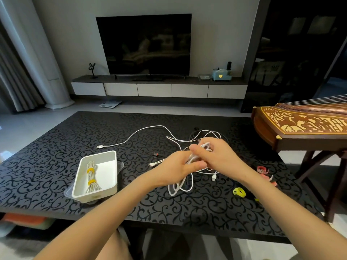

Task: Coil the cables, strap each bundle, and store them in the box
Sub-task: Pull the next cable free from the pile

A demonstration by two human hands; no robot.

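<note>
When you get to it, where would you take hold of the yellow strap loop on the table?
Pinch the yellow strap loop across its upper band, coming from above with the right hand. It stands curled open on the table, right of the cables, so the raised band is free.

Your clearest room is the near strip of table (169,212) in front of you and the wide bare stretch at the far left. The box (97,190) blocks the left-centre, with one strapped bundle (91,175) along its left side and its right half free. A long white cable (142,131) loops across the middle toward the far edge. A loose tangle (206,134) crowds the centre right. Straps (239,192) dot the near right, and a zither (300,124) walls off the far right corner.
</note>
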